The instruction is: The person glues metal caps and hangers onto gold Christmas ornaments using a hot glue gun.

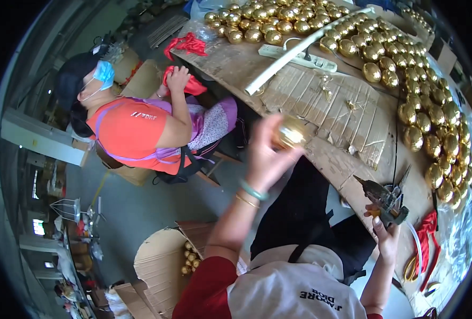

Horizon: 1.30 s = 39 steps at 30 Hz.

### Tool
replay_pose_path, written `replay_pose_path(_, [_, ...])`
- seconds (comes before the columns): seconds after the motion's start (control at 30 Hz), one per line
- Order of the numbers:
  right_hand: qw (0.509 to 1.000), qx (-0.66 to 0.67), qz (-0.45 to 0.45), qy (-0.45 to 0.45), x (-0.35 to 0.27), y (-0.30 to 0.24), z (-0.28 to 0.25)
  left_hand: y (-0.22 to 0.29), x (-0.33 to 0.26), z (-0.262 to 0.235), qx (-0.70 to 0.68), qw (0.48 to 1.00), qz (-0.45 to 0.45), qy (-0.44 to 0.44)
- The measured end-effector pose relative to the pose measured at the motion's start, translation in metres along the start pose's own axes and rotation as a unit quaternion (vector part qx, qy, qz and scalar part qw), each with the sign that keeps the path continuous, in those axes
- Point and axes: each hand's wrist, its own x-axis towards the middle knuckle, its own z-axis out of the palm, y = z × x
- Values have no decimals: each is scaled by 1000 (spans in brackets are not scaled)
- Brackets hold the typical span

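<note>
My left hand, blurred by motion, grips a shiny gold egg-shaped ornament over the table's near edge. A green bangle and a thin gold bracelet circle that wrist. At the right, my right hand is wrapped round a dark, grimy hot glue gun, its nozzle pointing up and left. Behind the gun, a small holder is partly hidden. A flattened piece of cardboard with dried glue strands lies on the table beyond the ornament.
Rows of gold ornaments cover the far and right sides. A white tube crosses a power strip. Red ribbon and scissors lie at right. A co-worker handles red cloth at left. A carton holds more ornaments.
</note>
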Motion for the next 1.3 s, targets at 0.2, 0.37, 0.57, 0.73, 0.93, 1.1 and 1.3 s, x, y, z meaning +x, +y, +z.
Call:
replay_pose_path(0.2, [999,17,44,19,9,-14,-4,12,57,-98,-25,994,-14,106])
replay_pose_path(0.37, [995,87,49,4,23,-2,-16,-6,6,-29,-42,996,-81,-3])
replay_pose_path(0.57, [974,209,78,49,51,4,-23,-14,-64,59,-174,968,-117,-138])
replay_pose_path(0.73, [943,278,172,57,94,22,-17,-4,-85,59,-167,963,-68,-198])
replay_pose_path(0.93, [941,278,179,75,122,33,1,-24,-94,18,-119,970,-46,-209])
replay_pose_path(1.1, [951,246,184,16,109,35,-8,-48,-94,-11,-215,957,-171,-99])
replay_pose_path(1.3, [941,-257,206,-84,88,-23,-33,-56,-97,-5,-223,953,-184,-87])
